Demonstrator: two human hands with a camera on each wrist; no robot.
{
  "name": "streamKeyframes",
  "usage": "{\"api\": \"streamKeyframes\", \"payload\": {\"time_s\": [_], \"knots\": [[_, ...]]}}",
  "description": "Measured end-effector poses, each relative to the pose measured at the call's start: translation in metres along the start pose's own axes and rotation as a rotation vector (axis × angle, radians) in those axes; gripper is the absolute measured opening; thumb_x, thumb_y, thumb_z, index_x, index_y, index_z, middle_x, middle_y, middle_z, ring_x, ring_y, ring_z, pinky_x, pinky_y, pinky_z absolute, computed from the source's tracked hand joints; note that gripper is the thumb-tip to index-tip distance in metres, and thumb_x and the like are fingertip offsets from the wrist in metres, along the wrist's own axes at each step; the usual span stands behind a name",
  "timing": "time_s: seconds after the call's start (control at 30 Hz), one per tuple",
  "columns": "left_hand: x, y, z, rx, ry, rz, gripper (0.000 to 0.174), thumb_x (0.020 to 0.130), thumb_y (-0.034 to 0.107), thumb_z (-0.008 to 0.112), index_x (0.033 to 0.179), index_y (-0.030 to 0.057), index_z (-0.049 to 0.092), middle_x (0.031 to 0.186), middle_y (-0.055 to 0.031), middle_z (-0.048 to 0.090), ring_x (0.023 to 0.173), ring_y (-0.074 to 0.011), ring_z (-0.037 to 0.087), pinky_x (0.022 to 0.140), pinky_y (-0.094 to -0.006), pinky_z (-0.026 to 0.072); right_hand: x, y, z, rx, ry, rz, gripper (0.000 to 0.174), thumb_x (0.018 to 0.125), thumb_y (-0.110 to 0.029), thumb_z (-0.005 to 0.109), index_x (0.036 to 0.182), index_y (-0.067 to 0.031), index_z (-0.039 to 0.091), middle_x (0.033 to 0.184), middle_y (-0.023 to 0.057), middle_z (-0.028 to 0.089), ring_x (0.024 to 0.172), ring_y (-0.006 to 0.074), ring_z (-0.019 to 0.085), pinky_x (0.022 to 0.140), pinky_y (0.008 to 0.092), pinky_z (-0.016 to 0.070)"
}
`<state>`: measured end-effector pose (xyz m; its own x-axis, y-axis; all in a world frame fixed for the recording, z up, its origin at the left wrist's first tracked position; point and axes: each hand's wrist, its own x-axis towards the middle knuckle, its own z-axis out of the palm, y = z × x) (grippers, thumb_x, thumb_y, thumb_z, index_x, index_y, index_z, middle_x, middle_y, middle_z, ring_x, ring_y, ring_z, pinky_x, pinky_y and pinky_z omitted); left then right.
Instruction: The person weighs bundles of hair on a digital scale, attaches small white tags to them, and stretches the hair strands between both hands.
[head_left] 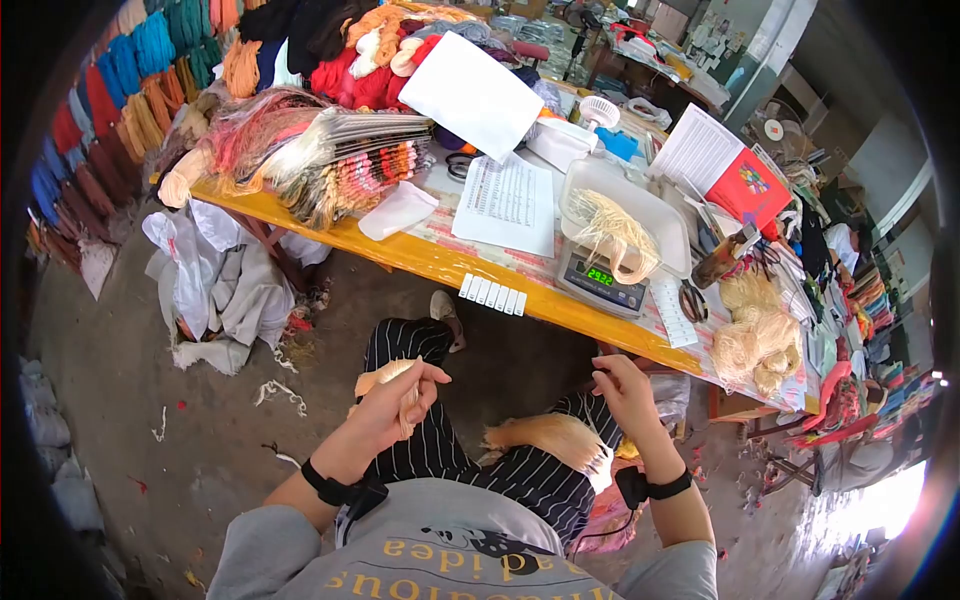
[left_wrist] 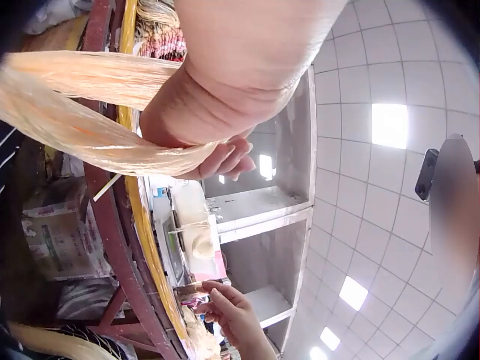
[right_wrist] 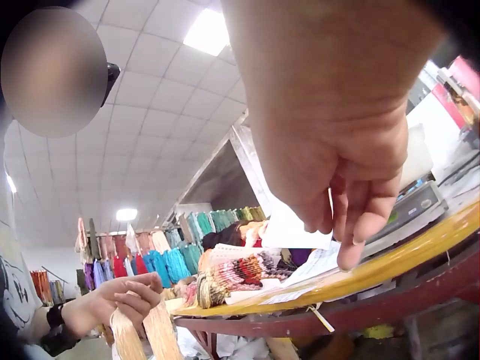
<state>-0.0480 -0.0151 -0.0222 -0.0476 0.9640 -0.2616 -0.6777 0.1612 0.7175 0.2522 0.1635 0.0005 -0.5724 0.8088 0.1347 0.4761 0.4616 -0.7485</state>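
My left hand (head_left: 392,405) grips a hank of pale peach thread (left_wrist: 67,124), its strands looped through the curled fingers and hanging in two bundles. In the right wrist view the same hand (right_wrist: 124,300) shows at lower left with the bundles below it. The right hand (head_left: 630,398) hovers in front of the table's edge, fingers loosely bent, with nothing visible in them. A second bundle of pale thread (head_left: 550,437) lies across my thigh. On the table, a digital scale (head_left: 608,285) reading about 29.22 carries a clear plastic tub (head_left: 672,225) with pale thread (head_left: 618,230) inside.
Along the yellow table edge (head_left: 400,255) sit small white labels (head_left: 492,295). A printed sheet (head_left: 507,205), colour sample cards (head_left: 370,160), black scissors (head_left: 692,300) and pale skeins (head_left: 757,335) lie on the table. White bags (head_left: 205,265) stand on the floor at left.
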Motion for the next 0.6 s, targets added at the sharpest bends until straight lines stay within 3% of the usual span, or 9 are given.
{"api": "streamKeyframes", "payload": {"time_s": [0.3, 0.37, 0.43, 0.5, 0.6], "knots": [[0.011, -0.014, 0.019, -0.035, -0.006, -0.045, 0.036, 0.098, 0.029, 0.039, 0.098, -0.0009, 0.059, 0.07, -0.0023, 0.052, 0.054, -0.0084, 0.044, 0.049, -0.0206, 0.0354, 0.0, -0.028, 0.049, 0.286, -0.201, 0.014, 0.016, 0.087, -0.006, 0.058, 0.101, 0.0029, 0.06, 0.089, 0.0077, 0.06, 0.068, 0.0124, 0.063, 0.06, 0.0236, 0.0493], [0.01, -0.012, 0.023, -0.083, -0.09, -0.072, 0.036, 0.098, 0.03, 0.039, 0.098, -0.0006, 0.059, 0.069, -0.0024, 0.051, 0.053, -0.0081, 0.043, 0.049, -0.0206, 0.0346, 0.016, -0.028, 0.057, 0.377, -0.223, 0.251, 0.018, 0.088, -0.01, 0.058, 0.103, 0.0014, 0.06, 0.09, 0.0062, 0.06, 0.07, 0.0112, 0.063, 0.057, 0.0222, 0.0478], [0.011, -0.015, 0.023, -0.061, -0.116, -0.052, 0.036, 0.099, 0.03, 0.038, 0.1, -0.0002, 0.057, 0.066, -0.0015, 0.05, 0.051, -0.0069, 0.04, 0.047, -0.0209, 0.0336, 0.038, 0.0, 0.072, 0.493, -0.194, 0.31, 0.021, 0.088, -0.017, 0.06, 0.104, -0.0024, 0.06, 0.092, 0.0043, 0.061, 0.069, 0.0107, 0.063, 0.051, 0.0207, 0.0437], [0.01, -0.013, 0.025, -0.065, -0.156, -0.062, 0.036, 0.099, 0.029, 0.036, 0.102, -0.0004, 0.057, 0.063, 0.0003, 0.047, 0.047, -0.0048, 0.036, 0.045, -0.0193, 0.0307, 0.059, 0.01, 0.086, 0.883, -0.08, 0.663, 0.022, 0.087, -0.023, 0.063, 0.101, -0.0054, 0.059, 0.086, 0.0022, 0.06, 0.063, 0.0103, 0.059, 0.046, 0.019, 0.0382], [0.007, -0.011, 0.027, -0.051, -0.172, -0.049, 0.035, 0.1, 0.027, 0.036, 0.103, -0.0008, 0.056, 0.061, 0.0018, 0.046, 0.044, -0.0027, 0.031, 0.042, -0.0173, 0.0261, 0.088, 0.034, 0.114, 1.144, -0.042, 0.81, 0.019, 0.087, -0.023, 0.063, 0.094, -0.0072, 0.058, 0.078, -0.0001, 0.056, 0.058, 0.0097, 0.053, 0.043, 0.018, 0.0342]]}}
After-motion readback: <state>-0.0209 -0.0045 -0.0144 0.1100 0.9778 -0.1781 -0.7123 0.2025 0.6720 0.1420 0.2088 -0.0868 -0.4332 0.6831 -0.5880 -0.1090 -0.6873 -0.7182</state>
